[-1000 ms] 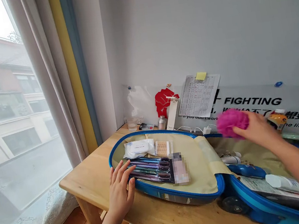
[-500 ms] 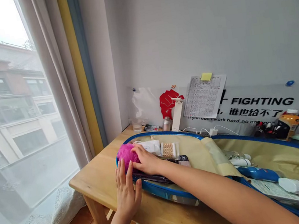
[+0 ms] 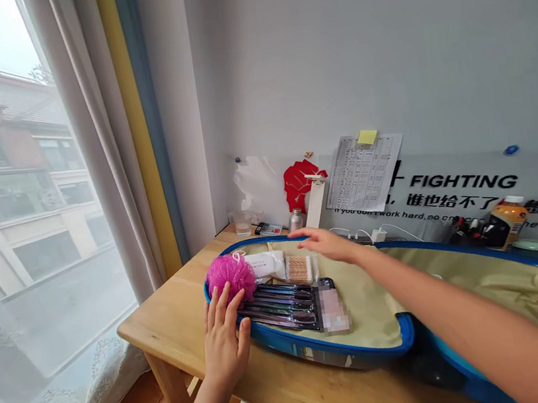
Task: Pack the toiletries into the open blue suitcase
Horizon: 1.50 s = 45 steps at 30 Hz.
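My left hand [image 3: 227, 341] lies with spread fingers against the front of a pink bath puff [image 3: 230, 275] at the left end of an open suitcase [image 3: 330, 353] with blue rims and beige lining. Stretched over the same half, near its back rim, my right hand [image 3: 325, 244] has its fingers out and holds nothing. Beneath it are a pack of cotton swabs [image 3: 300, 269] and a white packet [image 3: 265, 265]. A clear pack of dark, slim-handled items [image 3: 281, 306] lies along the front side. My right forearm hides much of the other half.
The suitcase stands on a wooden table [image 3: 165, 316]. Behind it are a clear cup [image 3: 242, 222], a small bottle [image 3: 296, 219], a white upright stand [image 3: 316, 201] and chargers with cables [image 3: 378, 235]. An orange-labelled bottle [image 3: 508, 221] is at the back right. A curtained window is on the left.
My right hand has left the bath puff and moved right, towards the suitcase's back rim. The dark pack is now uncovered. My left hand stays at the puff.
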Tool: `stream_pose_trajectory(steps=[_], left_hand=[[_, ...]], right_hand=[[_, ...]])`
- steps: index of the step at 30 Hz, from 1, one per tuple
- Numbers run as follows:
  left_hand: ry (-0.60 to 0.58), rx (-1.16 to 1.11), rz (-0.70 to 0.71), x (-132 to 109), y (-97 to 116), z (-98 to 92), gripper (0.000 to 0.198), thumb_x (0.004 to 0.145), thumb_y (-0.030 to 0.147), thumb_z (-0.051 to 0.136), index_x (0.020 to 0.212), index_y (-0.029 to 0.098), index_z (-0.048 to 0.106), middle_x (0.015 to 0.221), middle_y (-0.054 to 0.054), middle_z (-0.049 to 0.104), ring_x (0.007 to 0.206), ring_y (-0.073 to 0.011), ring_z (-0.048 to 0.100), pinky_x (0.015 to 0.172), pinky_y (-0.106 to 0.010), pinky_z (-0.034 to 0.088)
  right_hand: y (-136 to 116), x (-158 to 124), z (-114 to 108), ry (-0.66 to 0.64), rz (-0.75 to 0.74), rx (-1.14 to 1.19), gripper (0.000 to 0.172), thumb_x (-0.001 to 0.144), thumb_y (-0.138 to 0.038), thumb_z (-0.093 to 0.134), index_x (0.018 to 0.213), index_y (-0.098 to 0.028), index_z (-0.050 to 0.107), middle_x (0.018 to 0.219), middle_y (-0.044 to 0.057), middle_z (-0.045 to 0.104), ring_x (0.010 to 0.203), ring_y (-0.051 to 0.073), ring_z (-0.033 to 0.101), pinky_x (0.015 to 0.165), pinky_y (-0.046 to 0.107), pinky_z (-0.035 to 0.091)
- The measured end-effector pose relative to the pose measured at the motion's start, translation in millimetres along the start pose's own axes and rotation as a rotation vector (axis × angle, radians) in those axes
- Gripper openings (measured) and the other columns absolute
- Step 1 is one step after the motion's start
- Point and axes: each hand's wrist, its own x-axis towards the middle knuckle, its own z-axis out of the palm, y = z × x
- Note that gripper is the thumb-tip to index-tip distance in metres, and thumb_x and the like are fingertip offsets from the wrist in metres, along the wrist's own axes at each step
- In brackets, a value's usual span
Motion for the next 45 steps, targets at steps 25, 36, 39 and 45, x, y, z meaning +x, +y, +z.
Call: stream_pose_trajectory(steps=[25,36,39,45], left_hand=[[-0.009,-0.066,-0.012,0.8,-2.5,-1.9,0.04,0.095,0.032,0.039,0.132,0.025,0.051,0.149,-0.007,0.042,0.144,-0.0289,0.027,0.117,-0.054,0.021],[-0.006,-0.062,-0.018,0.2,-1.7,-1.8,0.04,0.095,0.031,0.039,0.133,0.025,0.051,0.148,-0.007,0.044,0.143,-0.0288,0.028,0.117,-0.054,0.023],[0.0,-0.066,-0.017,0.5,-1.6,-1.6,0.041,0.095,0.032,0.04,0.133,0.025,0.051,0.147,-0.007,0.045,0.143,-0.029,0.028,0.117,-0.055,0.023],[0.006,-0.062,-0.005,0.1,-2.3,-0.7,0.04,0.095,0.031,0.04,0.134,0.025,0.051,0.148,-0.007,0.044,0.143,-0.0291,0.028,0.117,-0.055,0.023]], right_hand=[[125.2,-192.8,-111.3,-0.163,0.661,-0.368,0.041,0.043,-0.033,0.063,0.083,-0.028,0.066,0.095,0.007,0.067,0.094,0.03,0.063,0.083,0.038,0.049],[108.3,-200.9,-134.9,-0.036,0.628,-0.333,0.03,0.06,-0.044,0.06,0.086,-0.029,0.06,0.092,0.011,0.068,0.086,0.029,0.065,0.077,0.04,0.05],[97.4,-189.7,-140.7,0.035,0.583,-0.311,0.035,0.066,-0.049,0.057,0.094,-0.028,0.057,0.107,0.014,0.067,0.101,0.03,0.065,0.087,0.039,0.051],[45.8,-124.6,-84.1,0.015,0.385,-0.379,0.043,0.074,-0.05,0.057,0.11,-0.027,0.056,0.119,0.009,0.064,0.113,0.027,0.059,0.097,0.039,0.046]])
